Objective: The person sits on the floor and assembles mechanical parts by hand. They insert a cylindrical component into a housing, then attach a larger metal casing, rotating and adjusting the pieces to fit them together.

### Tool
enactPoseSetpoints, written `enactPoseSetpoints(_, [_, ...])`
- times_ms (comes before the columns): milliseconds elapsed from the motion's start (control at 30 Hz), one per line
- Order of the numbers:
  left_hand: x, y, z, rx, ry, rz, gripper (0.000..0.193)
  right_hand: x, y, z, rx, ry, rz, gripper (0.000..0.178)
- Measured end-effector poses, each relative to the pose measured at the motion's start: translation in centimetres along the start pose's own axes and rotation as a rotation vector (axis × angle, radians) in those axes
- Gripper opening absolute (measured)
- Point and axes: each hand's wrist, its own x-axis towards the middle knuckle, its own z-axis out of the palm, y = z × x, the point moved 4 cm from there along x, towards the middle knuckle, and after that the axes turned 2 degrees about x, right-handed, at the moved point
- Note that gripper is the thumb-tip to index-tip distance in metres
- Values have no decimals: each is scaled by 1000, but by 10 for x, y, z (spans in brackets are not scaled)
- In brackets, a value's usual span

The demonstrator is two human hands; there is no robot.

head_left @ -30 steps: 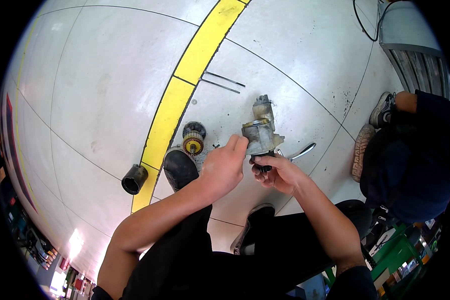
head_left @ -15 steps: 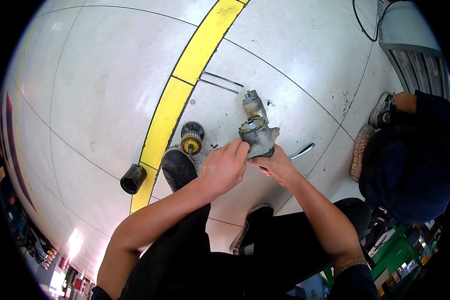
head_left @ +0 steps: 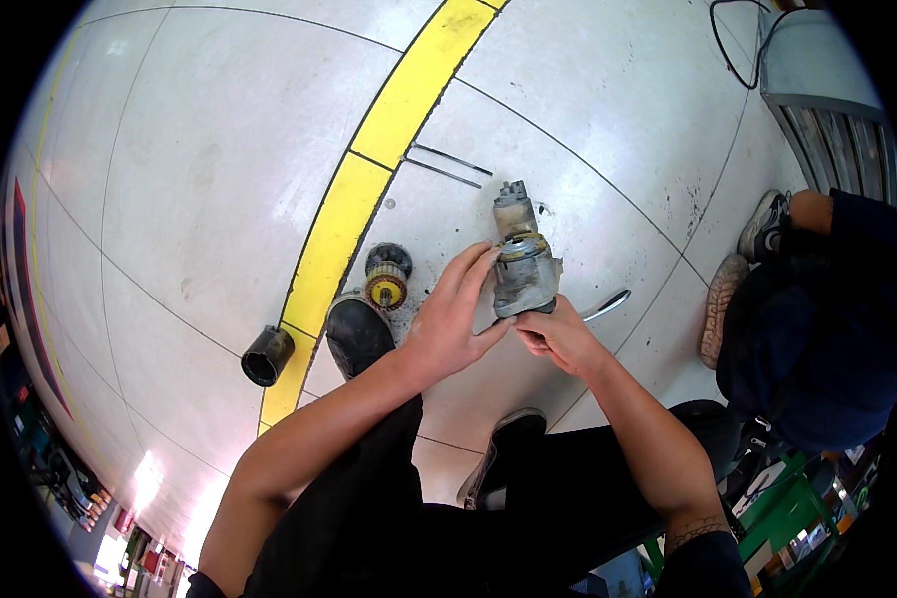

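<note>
My right hand (head_left: 565, 337) is wrapped round the lower end of a grey metal starter motor housing (head_left: 530, 282), whose cylindrical solenoid (head_left: 514, 211) points away from me. Greasy yellowish residue shows round the metal rim near its middle. My left hand (head_left: 455, 317) is at the left side of the housing, fingers stretched out and thumb apart; whether the fingertips touch it, I cannot tell. A copper-wound armature (head_left: 386, 284) stands on the floor just beyond my left shoe. To the left, a black hollow cylinder (head_left: 267, 356) lies with its open end toward me.
Two long thin rods (head_left: 447, 166) lie beside the yellow floor stripe (head_left: 341, 199). A shiny metal tool handle (head_left: 608, 305) is right of my right hand. Another person's shoes (head_left: 762, 227) and dark clothing are at the right, below a grey metal cabinet (head_left: 832, 130).
My left hand has loosened from the housing's lower edge, its fingers now straight and farther up the left side. The housing has turned slightly in my right hand.
</note>
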Motion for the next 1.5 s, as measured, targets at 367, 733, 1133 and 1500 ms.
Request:
enactPoseSetpoints(367, [9, 0, 2, -52, 78, -15, 101, -9, 2, 13, 145, -84, 81, 21])
enactPoseSetpoints(733, [0, -11, 0, -65, 74, 27, 101, -6, 27, 18, 114, -150, 46, 20])
enactPoseSetpoints(1133, [-1, -12, -4, -24, 122, 75, 99, -6, 23, 19, 34, 16, -35, 15])
enactPoseSetpoints(1500, [-3, -16, -1, -46, 103, 50, 99, 1, 32, 13, -24, -62, -65, 18])
